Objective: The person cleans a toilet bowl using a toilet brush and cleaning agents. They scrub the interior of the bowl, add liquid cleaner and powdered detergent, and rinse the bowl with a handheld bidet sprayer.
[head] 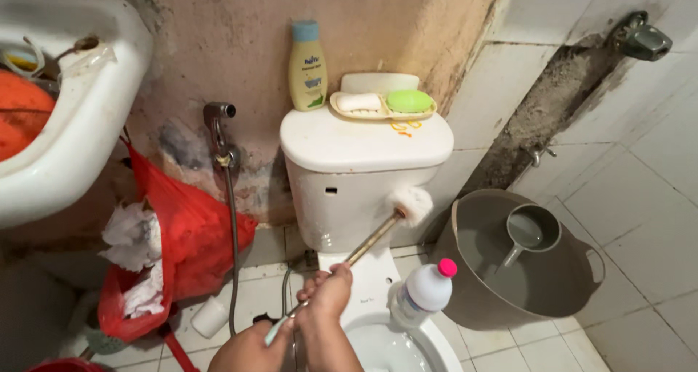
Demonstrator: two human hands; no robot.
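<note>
With both hands, left (251, 346) and right (329, 290), closed around the long-handled brush (378, 234), whose white head presses the toilet cistern (342, 197) front right of its lid, firm, short, overlapping strokes would scrub best.

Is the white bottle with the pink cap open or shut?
Shut. The pink cap sits on the neck of the white bottle, which stands tilted on the toilet bowl rim.

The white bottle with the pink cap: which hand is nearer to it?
Right. The right hand grips the brush handle just beside the bottle; the left hand is lower, farther away.
</note>
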